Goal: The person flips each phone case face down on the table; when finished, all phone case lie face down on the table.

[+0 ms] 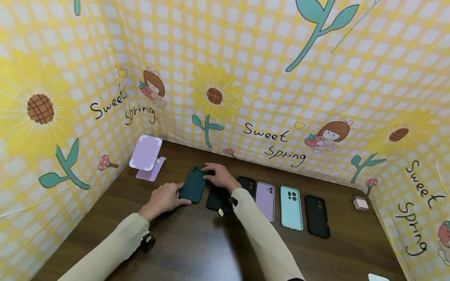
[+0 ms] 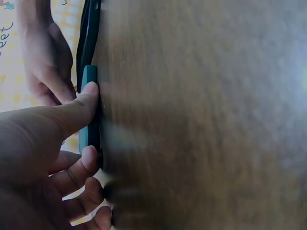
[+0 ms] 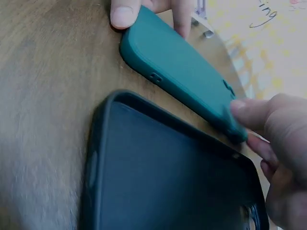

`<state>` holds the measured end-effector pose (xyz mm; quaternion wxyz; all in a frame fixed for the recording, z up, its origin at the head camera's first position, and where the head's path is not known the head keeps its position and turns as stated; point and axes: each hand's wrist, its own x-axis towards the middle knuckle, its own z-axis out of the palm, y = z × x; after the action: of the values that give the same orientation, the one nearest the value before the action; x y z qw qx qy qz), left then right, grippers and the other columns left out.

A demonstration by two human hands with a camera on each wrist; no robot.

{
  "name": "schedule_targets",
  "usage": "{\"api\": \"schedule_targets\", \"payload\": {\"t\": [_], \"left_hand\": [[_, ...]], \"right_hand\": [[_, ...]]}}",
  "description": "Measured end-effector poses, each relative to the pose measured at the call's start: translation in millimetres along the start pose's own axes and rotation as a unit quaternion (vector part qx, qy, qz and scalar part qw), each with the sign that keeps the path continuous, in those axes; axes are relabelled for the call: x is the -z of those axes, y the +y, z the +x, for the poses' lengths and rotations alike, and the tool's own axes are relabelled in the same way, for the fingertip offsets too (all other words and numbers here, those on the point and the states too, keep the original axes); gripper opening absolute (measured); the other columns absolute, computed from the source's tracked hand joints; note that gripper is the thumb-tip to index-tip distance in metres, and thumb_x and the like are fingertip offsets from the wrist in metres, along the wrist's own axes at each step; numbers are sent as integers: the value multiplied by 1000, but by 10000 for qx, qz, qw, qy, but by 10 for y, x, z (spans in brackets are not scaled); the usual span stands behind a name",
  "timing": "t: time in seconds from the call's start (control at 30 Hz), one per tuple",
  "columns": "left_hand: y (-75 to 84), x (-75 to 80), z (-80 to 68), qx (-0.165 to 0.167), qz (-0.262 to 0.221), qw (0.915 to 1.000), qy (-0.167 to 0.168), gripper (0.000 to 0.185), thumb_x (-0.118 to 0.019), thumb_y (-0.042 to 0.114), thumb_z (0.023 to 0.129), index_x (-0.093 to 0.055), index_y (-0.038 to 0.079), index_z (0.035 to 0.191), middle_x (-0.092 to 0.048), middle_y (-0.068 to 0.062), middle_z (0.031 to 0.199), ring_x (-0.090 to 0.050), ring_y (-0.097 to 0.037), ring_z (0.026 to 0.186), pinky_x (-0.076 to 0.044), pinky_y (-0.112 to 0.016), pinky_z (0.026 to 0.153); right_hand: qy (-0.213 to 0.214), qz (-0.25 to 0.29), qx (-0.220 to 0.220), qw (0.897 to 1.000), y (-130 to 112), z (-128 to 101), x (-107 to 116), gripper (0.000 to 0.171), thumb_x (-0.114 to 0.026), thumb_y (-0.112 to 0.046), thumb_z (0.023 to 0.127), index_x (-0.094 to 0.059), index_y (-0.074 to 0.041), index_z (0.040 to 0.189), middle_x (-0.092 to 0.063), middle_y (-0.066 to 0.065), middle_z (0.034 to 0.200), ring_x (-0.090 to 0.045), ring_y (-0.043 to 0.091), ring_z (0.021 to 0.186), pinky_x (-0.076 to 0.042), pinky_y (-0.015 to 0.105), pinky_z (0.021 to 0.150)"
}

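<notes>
Your left hand (image 1: 165, 198) and right hand (image 1: 220, 176) pinch opposite ends of the green case (image 1: 194, 185); a black case (image 3: 163, 167) lies just beside its right edge; tabletop (image 1: 197, 242) stretches toward you.

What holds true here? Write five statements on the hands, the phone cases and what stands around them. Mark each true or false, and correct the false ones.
1. The left hand holds the near end of the green case. True.
2. The light blue case lies between the purple case and the rightmost black case. True.
3. The right hand is on the light blue case. False: the right hand is at the far end of the green case.
4. The black case beside the green one lies hollow side up. True.
5. The phone stand is right beside the charger. False: in the head view the phone stand is left of the cases, the charger right of them.
</notes>
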<state>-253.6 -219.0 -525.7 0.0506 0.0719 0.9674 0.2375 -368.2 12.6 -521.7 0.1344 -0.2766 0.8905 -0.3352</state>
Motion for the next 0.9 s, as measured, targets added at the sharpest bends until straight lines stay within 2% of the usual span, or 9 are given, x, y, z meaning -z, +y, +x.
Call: {"api": "schedule_targets", "payload": {"t": [0.1, 0.17, 0.27, 0.33, 0.4, 0.5, 0.67, 0.77, 0.9], "left_hand": [[21, 3, -1, -9, -100, 9999, 122, 91, -84, 54, 79, -54, 2, 147, -53, 2, 64, -45, -13, 55, -27, -27, 47], [46, -2, -11, -119, -122, 9993, 328, 93, -85, 55, 78, -54, 4, 149, -57, 2, 71, -47, -12, 60, -29, -27, 48], [123, -31, -32, -473, -269, 9964, 657, 89, -84, 55, 79, -55, 8, 148, -64, 0, 88, -51, -12, 71, -36, -27, 55], [201, -49, -45, -735, -465, 9934, 745, 82, -83, 53, 81, -58, 10, 146, -66, -1, 98, -53, -13, 80, -41, -28, 62], [294, -55, -49, -884, -767, 9909, 668, 75, -82, 50, 84, -60, 12, 144, -68, -2, 104, -56, -15, 85, -43, -29, 67], [418, -51, -26, -961, -1319, 9860, 349, 68, -81, 45, 87, -61, 13, 143, -69, -4, 109, -59, -18, 90, -46, -30, 72], [524, -99, 57, -967, -2073, 9734, -105, 64, -81, 37, 89, -60, 10, 143, -70, -11, 121, -62, -22, 97, -50, -34, 80], [547, -170, 89, -1007, -2038, 9738, -115, 62, -81, 38, 89, -62, 11, 141, -70, -11, 125, -62, -25, 104, -52, -40, 86], [562, -243, 93, -1131, -1447, 9830, 57, 59, -84, 39, 85, -66, 17, 137, -70, -7, 127, -61, -27, 111, -51, -48, 94]], "right_hand": [[235, 197, 202, 9993, 100, -123, 118, 36, -65, -22, 103, -66, -14, 138, -45, 9, 161, -40, 29, 151, -37, 49, 121], [403, 338, 269, 9983, 191, -218, 211, 36, -65, -22, 102, -67, -12, 137, -49, 12, 157, -44, 29, 148, -38, 50, 120], [594, 502, 260, 9966, 353, -383, 352, 35, -67, -19, 101, -68, -10, 134, -57, 11, 150, -51, 29, 142, -40, 50, 117], [704, 566, 209, 9957, 459, -498, 434, 34, -68, -19, 100, -69, -9, 133, -61, 10, 146, -54, 29, 139, -42, 50, 116], [778, 557, 193, 9952, 546, -603, 501, 33, -68, -18, 100, -70, -8, 131, -64, 10, 142, -56, 28, 137, -43, 50, 114], [815, 491, 141, 9954, 628, -735, 563, 31, -68, -16, 100, -71, -8, 129, -65, 10, 140, -58, 29, 134, -45, 50, 113], [779, 428, 85, 9960, 698, -867, 567, 30, -68, -16, 100, -71, -7, 128, -65, 11, 139, -58, 31, 134, -43, 51, 114], [736, 415, 110, 9964, 721, -899, 542, 30, -68, -16, 100, -71, -8, 128, -65, 11, 140, -56, 32, 136, -41, 53, 116], [711, 330, 180, 9968, 718, -876, 503, 30, -69, -17, 99, -71, -8, 128, -64, 11, 141, -55, 32, 137, -39, 54, 117]]}}
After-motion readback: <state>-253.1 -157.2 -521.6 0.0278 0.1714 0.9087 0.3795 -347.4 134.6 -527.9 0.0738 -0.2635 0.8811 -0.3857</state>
